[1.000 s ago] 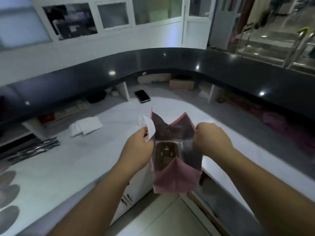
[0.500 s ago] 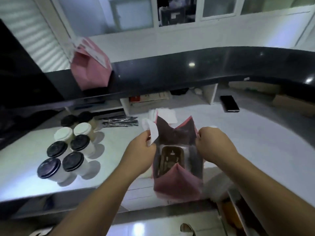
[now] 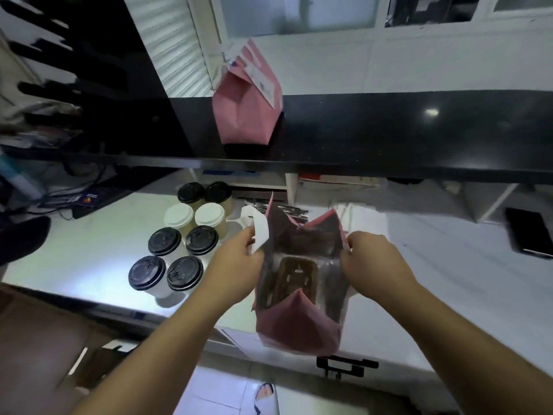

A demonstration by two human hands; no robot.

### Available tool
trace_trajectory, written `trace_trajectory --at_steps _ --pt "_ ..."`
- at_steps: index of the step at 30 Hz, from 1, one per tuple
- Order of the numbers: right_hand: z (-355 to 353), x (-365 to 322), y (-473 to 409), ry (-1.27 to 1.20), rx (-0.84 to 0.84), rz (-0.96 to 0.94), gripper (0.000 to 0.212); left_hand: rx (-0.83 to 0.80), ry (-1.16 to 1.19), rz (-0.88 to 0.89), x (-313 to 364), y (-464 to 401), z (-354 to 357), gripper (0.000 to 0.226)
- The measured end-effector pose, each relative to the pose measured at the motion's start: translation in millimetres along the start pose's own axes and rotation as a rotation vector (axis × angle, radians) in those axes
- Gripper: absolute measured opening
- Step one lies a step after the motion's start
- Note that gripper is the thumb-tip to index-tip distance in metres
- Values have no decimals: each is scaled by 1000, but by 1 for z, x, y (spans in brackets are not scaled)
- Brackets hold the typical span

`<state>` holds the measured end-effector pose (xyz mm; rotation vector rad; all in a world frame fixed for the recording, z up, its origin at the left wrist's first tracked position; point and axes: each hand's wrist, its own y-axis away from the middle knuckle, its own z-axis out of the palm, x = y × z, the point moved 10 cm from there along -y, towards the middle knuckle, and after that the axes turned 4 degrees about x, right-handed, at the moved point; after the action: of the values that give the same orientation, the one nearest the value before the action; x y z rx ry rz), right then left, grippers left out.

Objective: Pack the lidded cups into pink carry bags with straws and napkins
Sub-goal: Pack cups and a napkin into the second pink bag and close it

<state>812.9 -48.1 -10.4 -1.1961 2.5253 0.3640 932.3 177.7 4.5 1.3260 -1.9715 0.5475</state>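
Observation:
I hold a pink carry bag point(image 3: 299, 322) open in the air over the front edge of the white counter point(image 3: 89, 259). My left hand point(image 3: 236, 265) grips its left rim by a white handle strip, and my right hand point(image 3: 371, 262) grips its right rim. A brown cup tray point(image 3: 294, 278) lies at the bottom inside. Several lidded cups point(image 3: 182, 241), black-lidded and white-lidded, stand in a cluster to the left. Wrapped straws point(image 3: 287, 209) and white napkins point(image 3: 362, 217) lie behind the bag, partly hidden.
A second pink bag point(image 3: 248, 106), closed, stands on the raised black ledge point(image 3: 389, 130) above the counter. A dark phone point(image 3: 529, 235) lies at the right edge. Cables and a black device sit at the far left. A brown chair back is at lower left.
My view has swung left: the cups have come into sight, and the closed bag on the ledge now sits near centre. Both hands keep the same grip on the open bag.

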Motion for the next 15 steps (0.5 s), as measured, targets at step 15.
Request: trace_trajectory --at_steps 15 --pt "24 -57 -42 96 35 97 24 -277 114 84 -52 -74 0 30"
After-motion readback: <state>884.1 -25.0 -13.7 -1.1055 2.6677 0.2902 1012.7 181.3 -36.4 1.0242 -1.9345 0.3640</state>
